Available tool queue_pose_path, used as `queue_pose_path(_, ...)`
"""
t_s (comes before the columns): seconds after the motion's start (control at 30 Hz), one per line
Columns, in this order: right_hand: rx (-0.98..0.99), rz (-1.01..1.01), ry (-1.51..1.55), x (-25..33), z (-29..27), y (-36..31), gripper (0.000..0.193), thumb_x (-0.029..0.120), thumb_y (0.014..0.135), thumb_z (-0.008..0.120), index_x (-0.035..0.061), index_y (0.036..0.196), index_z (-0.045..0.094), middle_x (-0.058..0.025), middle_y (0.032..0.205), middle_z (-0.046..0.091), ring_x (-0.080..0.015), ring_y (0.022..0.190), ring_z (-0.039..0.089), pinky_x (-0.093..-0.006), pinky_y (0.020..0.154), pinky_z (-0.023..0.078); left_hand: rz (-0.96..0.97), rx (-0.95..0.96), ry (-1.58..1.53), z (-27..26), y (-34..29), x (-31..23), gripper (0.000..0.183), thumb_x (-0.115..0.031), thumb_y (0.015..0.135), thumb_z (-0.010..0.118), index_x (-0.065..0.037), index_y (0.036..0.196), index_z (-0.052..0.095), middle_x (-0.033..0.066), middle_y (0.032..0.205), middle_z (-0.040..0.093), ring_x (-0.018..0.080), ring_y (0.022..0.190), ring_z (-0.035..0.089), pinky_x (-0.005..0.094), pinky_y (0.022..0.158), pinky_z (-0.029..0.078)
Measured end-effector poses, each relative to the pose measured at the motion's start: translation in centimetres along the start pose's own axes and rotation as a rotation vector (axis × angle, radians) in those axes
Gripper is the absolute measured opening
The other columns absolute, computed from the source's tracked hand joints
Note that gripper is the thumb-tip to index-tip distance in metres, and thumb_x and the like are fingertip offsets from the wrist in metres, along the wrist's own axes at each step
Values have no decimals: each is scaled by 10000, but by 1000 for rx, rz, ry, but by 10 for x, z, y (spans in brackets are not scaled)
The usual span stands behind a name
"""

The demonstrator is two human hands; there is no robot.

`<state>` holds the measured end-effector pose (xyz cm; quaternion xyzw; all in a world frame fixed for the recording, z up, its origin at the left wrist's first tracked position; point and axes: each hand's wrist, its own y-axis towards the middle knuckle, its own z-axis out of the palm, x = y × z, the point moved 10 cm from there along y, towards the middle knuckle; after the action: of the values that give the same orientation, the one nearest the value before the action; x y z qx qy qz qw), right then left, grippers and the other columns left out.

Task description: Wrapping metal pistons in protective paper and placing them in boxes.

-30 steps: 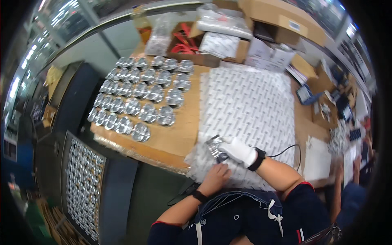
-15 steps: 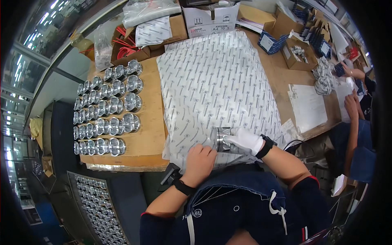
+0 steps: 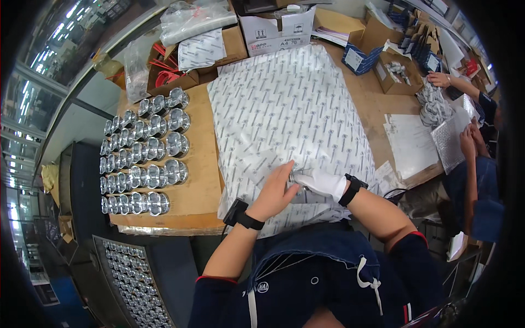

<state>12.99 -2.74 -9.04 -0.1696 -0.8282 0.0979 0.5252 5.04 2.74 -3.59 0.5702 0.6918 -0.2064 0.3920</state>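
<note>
Metal part (image 3: 295,173) between left hand (image 3: 273,192) and gloved right hand (image 3: 322,183): mostly hidden. Lower-left metal cylinders (image 3: 134,279): cut off by bottom edge.

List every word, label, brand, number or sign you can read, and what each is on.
I won't copy wording out, but print stands here:
White carton: red and dark lettering, plus handling signs.
Patterned wrapping sheets: repeated dark print, too small to read.
Dark garment: round pale emblem, with lettering.
Blue box: white label, too small to read.
Anything farther off is too small or blurred.
</note>
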Motion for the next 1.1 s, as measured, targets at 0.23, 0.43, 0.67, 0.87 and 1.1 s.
queue_pose_path(0.23, 99, -209, -962, 61, -34, -10, 250, 206, 757, 608, 60, 950, 670, -182, 800, 656, -336, 760, 651, -408, 685, 518, -390, -14, -199, 0, 24, 40, 439, -168, 863, 517, 38, 1244, 446, 250, 1135, 534, 409, 1036, 496, 457, 904, 398)
queue_pose_path(0.43, -455, -159, -742, 37, -52, 5, 353, 159, 701, 643, 61, 1040, 630, -139, 715, 644, -297, 688, 651, -383, 630, 522, -480, -98, 9, -5, 51, 69, 431, -231, 883, 445, 26, 1228, 467, 279, 1080, 549, 389, 1001, 527, 400, 882, 422)
queue_pose_path(0.67, -642, -661, -866, 97, -28, -27, 670, 171, 716, 652, 100, 1332, 398, -185, 798, 652, -325, 733, 643, -362, 668, 508, -950, -141, -645, 11, 38, 118, 667, -326, 823, 599, 92, 1286, 363, 326, 1228, 436, 438, 1112, 458, 430, 961, 392)
queue_pose_path(0.87, 143, -142, -224, 24, -42, 62, 615, 135, 688, 721, 70, 1243, 465, -149, 714, 645, -342, 690, 637, -353, 593, 506, 133, 30, 806, -15, 37, -46, 814, -306, 656, 778, -43, 1306, 365, 196, 1275, 420, 346, 1063, 528, 382, 895, 444)
queue_pose_path(1.1, -475, -422, -1069, 112, -47, 10, 448, 334, 606, 739, 22, 883, 576, -151, 769, 643, -336, 731, 646, -416, 632, 493, -384, 438, 76, -13, 57, 39, 859, -312, 518, 845, -9, 1214, 444, 201, 1242, 467, 357, 1017, 569, 405, 891, 451)
